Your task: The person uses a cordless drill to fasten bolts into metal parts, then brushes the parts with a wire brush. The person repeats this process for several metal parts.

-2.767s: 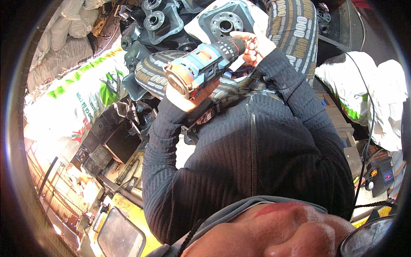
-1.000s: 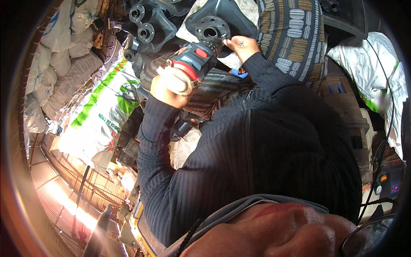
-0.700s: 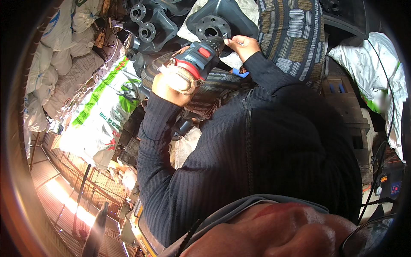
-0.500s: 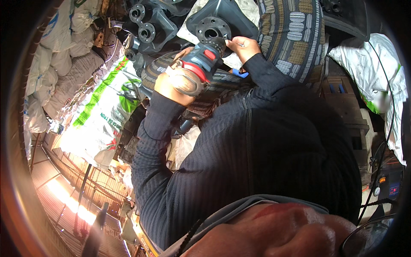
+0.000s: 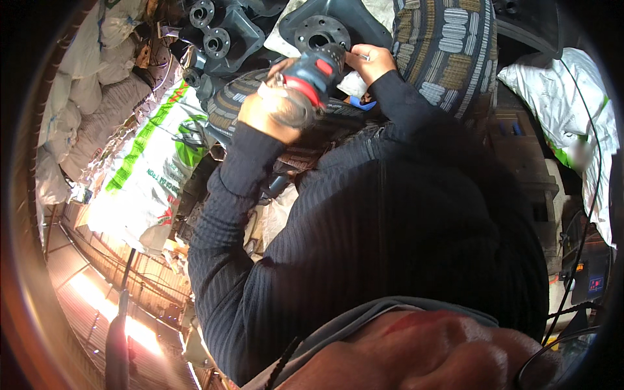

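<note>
My left hand (image 5: pixel 263 117) is wrapped around a blue-grey and red cordless drill (image 5: pixel 313 77). The drill's nose points up and to the right, close to the bolt-holed round flange (image 5: pixel 320 34) of a dark grey moulded part. Beside that nose, my right hand (image 5: pixel 378 64) has its thumb and fingers pinched on a small shiny metal piece (image 5: pixel 365 58), too small to name. Whether the drill's tip touches the flange or the metal piece is hidden.
More dark flanged parts (image 5: pixel 218 42) lie at the far left. Patterned cushioning (image 5: pixel 448 52) curves around the work. White and green sacks (image 5: pixel 146 172) stand at left, another white sack (image 5: pixel 552 91) at right. A black cable (image 5: pixel 595 162) hangs down the right side.
The flange and the bags appear slightly higher in the picture, as the view has shifted. My hands keep their grips, and the drill's nose stays beside the flange.
</note>
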Action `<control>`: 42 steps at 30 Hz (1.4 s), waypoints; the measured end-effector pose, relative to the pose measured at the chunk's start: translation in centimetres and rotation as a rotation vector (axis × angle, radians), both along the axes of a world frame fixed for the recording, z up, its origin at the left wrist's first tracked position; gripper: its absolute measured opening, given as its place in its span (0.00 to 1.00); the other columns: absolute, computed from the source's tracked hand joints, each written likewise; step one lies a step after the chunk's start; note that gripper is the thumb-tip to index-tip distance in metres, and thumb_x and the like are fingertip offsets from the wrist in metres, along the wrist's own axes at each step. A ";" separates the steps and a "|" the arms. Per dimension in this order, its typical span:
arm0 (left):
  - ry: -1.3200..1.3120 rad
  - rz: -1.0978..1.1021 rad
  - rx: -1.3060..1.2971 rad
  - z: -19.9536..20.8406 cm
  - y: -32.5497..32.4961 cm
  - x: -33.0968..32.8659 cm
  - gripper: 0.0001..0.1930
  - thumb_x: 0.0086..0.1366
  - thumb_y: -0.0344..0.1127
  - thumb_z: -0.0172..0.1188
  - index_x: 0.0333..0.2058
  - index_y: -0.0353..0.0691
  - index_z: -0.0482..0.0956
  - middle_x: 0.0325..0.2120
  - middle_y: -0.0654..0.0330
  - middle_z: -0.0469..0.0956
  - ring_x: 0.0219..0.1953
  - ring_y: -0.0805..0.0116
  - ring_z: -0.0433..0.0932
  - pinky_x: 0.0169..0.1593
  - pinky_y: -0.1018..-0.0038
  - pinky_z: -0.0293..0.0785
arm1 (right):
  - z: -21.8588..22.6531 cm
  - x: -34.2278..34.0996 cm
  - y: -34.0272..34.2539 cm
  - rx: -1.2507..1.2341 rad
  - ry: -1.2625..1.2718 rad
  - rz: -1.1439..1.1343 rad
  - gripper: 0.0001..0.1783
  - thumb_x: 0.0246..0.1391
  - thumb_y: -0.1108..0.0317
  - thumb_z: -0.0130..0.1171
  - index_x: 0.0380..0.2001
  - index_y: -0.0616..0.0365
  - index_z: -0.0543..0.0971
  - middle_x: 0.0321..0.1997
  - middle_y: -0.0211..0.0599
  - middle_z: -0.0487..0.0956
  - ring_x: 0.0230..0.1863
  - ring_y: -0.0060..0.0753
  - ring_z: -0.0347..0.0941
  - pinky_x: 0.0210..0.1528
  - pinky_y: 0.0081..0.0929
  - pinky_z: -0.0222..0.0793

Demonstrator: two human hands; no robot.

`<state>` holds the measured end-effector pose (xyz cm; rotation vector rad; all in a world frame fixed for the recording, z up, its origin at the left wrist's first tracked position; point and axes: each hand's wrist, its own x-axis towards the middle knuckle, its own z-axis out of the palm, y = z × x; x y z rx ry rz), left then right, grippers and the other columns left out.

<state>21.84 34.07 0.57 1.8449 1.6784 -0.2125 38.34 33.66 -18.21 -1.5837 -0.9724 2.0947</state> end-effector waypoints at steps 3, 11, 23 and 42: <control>0.006 0.065 -0.038 0.5 -0.4 0.5 0.14 0.47 0.39 0.65 0.34 0.42 0.78 0.29 0.54 0.79 0.31 0.57 0.79 0.36 0.68 0.76 | -0.3 -0.1 0.0 0.065 -0.038 0.038 0.18 0.49 0.56 0.61 0.30 0.63 0.79 0.22 0.30 0.76 0.23 0.19 0.69 0.27 0.22 0.65; -0.279 0.327 0.148 3.5 -7.0 0.9 0.20 0.49 0.40 0.66 0.40 0.38 0.75 0.37 0.55 0.77 0.39 0.59 0.77 0.43 0.68 0.73 | 1.9 3.8 0.5 -0.468 0.510 -0.193 0.17 0.56 0.64 0.52 0.47 0.61 0.73 0.36 0.35 0.76 0.37 0.29 0.75 0.32 0.22 0.73; -0.267 0.282 0.250 3.2 -13.0 1.3 0.22 0.50 0.39 0.65 0.44 0.40 0.73 0.40 0.56 0.75 0.42 0.57 0.74 0.46 0.64 0.69 | 5.2 3.1 0.6 -0.598 0.879 -0.106 0.20 0.60 0.65 0.41 0.52 0.64 0.68 0.53 0.45 0.71 0.54 0.40 0.68 0.54 0.32 0.65; -0.014 0.075 0.274 0.8 -13.0 -0.8 0.18 0.55 0.43 0.58 0.45 0.48 0.74 0.42 0.59 0.75 0.46 0.56 0.73 0.48 0.62 0.69 | 4.7 0.9 0.5 -0.624 0.778 -0.058 0.14 0.57 0.67 0.50 0.46 0.58 0.74 0.36 0.30 0.76 0.35 0.25 0.73 0.45 0.26 0.73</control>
